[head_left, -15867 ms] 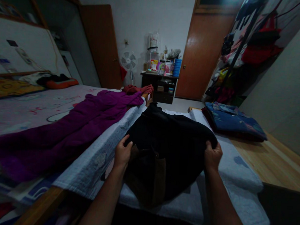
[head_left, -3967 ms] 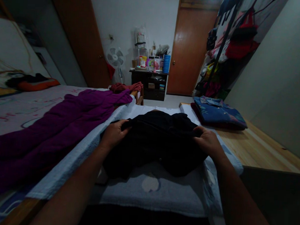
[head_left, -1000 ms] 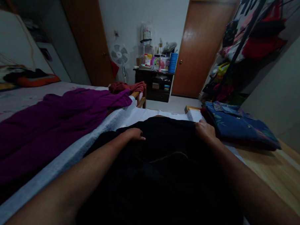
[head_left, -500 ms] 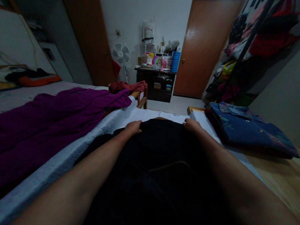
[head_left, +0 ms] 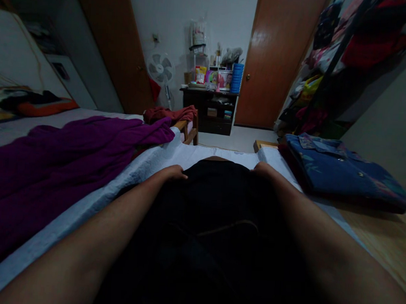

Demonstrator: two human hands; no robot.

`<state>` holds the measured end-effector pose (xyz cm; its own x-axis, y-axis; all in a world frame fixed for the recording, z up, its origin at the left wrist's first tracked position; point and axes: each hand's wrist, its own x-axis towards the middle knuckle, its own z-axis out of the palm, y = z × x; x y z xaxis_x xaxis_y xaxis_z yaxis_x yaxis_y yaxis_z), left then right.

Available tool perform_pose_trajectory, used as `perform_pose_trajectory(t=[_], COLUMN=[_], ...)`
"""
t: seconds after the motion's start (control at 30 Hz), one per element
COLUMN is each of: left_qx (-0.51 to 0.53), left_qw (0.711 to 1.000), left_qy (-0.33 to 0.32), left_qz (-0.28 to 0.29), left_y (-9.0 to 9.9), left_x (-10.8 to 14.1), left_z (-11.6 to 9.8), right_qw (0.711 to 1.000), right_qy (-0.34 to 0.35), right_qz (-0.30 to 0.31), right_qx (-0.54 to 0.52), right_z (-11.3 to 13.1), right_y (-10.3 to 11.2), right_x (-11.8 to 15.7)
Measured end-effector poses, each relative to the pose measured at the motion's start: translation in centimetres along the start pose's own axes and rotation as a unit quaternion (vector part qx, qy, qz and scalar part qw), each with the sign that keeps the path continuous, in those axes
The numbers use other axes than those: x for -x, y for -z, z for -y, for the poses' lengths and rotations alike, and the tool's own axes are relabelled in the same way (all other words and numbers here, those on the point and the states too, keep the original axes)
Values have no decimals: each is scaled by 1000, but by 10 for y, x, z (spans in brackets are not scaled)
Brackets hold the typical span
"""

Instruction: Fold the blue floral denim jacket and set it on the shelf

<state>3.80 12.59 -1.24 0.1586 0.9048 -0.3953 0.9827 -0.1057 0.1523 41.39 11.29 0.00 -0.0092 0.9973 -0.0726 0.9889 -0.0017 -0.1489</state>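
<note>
A black garment (head_left: 218, 193) spreads out in front of me over a white-covered surface (head_left: 223, 154). Its exact kind is too dark to make out; a thin tan line curves across its middle, and a tan strip shows at its far edge. My left hand (head_left: 175, 172) grips the far left part of it, thumb pressed on top. On the far right side, my right hand (head_left: 263, 170) is closed on the same cloth, its fingertips mostly hidden. The near part of the garment fades into shadow between my forearms.
A purple blanket (head_left: 89, 142) lies to the left. At the right, a folded blue denim garment (head_left: 343, 169) tops a dark red pile beside a wooden surface (head_left: 381, 236). Further back stand a fan (head_left: 160, 68), a dark cabinet (head_left: 208, 112) and a hanging rack of clothes (head_left: 369, 47).
My left hand has moved a little left and my right hand slightly right, so the garment's far edge is spread wider. More of its tan strip shows. The view has shifted slightly.
</note>
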Motion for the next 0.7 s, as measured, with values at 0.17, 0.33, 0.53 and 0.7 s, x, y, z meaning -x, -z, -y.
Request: perform_pose_trajectory(t=[0.17, 0.33, 0.53, 0.7], left_qx=[10, -28, -72, -156], left_qw=[1000, 996, 979, 954], left_qy=[-9, -6, 0, -32], left_qz=[-5, -80, -193, -253], left_y=[-4, 8, 32, 65], left_x=[-4, -1, 2, -1], left_z=[2, 1, -1, -11], right_qw=[989, 981, 993, 998], right_qy=[-26, -26, -10, -35], right_qz=[143, 188, 113, 45], right_qx=[-19, -41, 6, 11], right_z=[10, 9, 1, -4], right_y=[11, 31, 55, 71], right_x=[7, 8, -2, -9])
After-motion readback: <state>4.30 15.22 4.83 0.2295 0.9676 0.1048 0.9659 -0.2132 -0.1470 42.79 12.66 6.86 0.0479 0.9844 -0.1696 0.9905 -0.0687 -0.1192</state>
